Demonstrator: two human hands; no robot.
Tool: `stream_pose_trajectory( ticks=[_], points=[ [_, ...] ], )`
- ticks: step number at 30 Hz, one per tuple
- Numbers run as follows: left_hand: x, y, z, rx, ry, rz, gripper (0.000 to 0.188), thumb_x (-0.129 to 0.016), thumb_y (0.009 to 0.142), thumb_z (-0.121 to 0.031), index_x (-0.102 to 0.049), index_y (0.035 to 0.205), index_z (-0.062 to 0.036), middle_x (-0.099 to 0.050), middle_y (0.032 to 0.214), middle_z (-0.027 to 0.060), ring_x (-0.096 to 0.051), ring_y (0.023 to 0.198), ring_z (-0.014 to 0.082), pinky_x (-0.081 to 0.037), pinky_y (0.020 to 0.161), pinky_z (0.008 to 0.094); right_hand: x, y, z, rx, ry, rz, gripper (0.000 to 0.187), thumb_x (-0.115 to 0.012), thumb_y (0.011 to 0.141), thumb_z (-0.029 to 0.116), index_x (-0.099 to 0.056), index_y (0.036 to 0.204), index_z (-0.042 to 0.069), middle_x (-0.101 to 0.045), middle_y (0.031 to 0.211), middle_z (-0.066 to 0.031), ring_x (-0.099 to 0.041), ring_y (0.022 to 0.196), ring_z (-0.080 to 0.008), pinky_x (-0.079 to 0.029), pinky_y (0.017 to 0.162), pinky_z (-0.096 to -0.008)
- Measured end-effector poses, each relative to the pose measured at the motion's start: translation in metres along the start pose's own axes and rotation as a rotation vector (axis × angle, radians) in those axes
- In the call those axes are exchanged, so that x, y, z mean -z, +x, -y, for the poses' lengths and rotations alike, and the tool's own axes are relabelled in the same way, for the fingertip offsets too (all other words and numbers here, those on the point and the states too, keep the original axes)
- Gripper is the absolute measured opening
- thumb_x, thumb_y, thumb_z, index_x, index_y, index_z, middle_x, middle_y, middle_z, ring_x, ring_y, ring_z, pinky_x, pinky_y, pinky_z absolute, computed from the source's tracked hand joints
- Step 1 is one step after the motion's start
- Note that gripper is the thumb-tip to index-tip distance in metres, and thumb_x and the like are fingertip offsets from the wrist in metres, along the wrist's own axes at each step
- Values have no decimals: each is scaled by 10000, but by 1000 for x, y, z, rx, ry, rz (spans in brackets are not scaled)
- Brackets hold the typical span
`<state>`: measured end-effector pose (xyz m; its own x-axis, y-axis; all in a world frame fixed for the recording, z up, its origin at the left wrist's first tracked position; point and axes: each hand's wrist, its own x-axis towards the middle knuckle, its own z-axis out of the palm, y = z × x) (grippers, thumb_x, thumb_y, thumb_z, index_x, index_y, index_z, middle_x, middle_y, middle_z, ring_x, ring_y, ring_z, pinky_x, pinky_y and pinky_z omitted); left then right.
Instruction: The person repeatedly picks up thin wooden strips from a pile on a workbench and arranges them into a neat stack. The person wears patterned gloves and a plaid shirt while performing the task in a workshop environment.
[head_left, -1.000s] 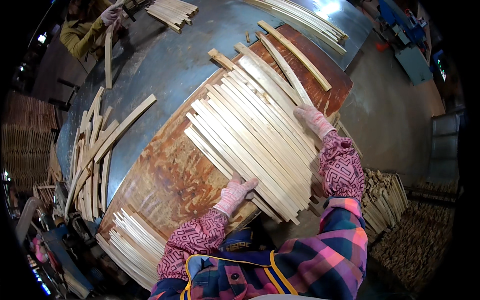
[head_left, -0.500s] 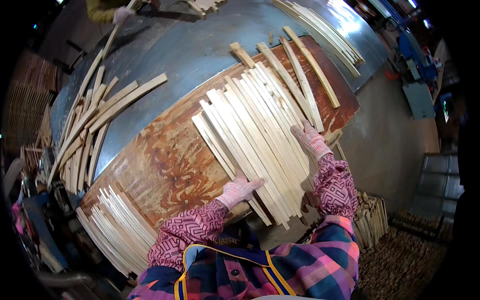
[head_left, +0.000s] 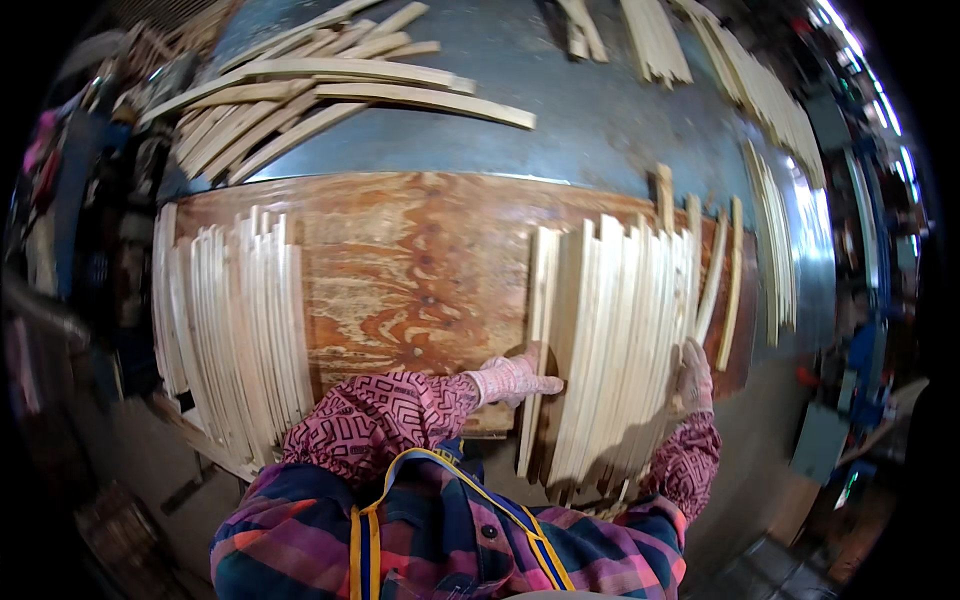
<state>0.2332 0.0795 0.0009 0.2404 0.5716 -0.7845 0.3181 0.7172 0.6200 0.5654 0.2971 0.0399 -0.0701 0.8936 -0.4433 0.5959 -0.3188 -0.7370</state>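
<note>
Strips [head_left: 622, 335] parted wider — two hands [head_left: 503, 381], one each side.

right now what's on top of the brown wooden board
The brown board bears a left group of pale strips and a right group, where the left hand and right hand are. Its surface beneath both groups is covered.

head view: gloved left hand [head_left: 518, 380] at left edge of a row of pale wood strips [head_left: 622, 330], fingers extended. gloved right hand [head_left: 695, 380] along the row's right side. row lies on a stained plywood board [head_left: 400, 290]; 2nd bundle of strips [head_left: 255, 330] at board's left end. beyond, jumbled sticks [head_left: 385, 95] on a blue-grey metal table [head_left: 570, 130].
</note>
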Motion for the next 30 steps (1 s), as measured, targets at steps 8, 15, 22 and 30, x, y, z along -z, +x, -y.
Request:
stream_pose_trajectory(
  ticks=[8,15,22,30],
  points=[
    [75,-15,138,-64,-425,-394,889,-635,871,-564,-283,1546,-106,-592,1365,140,-627,1129,287,-469,964,367,-195,87,229,699,-174,55,431,-613,948,198,-570,1339,22,-616,1309,-153,-579,1209,-226,-450,1008,-329],
    [115,-68,185,-95,-947,-473,730,-674,932,-348,-340,1529,-93,-637,999,35,-594,801,137,-492,734,281,-454,167,316,689,-1136,106,610,-636,872,302,-469,1447,187,-550,1415,-135,-537,1292,-338,-478,1029,-410],
    [165,-37,204,-377,-1238,-579,654,-688,941,-303,-410,1485,-69,-592,1176,33,-559,968,108,-505,820,265,-511,91,356,415,-1374,862,868,-729,816,263,-284,1545,108,-561,1385,-179,-626,1173,-261,-508,1006,-397],
    [226,-33,158,-461,-1634,-715,489,-721,906,-152,-499,1334,-72,-666,979,56,-668,824,164,-577,709,286,-559,32,335,546,-466,1128,775,-724,890,343,-359,1521,81,-594,1338,-223,-588,1232,-295,-465,1057,-360]
  ],
)
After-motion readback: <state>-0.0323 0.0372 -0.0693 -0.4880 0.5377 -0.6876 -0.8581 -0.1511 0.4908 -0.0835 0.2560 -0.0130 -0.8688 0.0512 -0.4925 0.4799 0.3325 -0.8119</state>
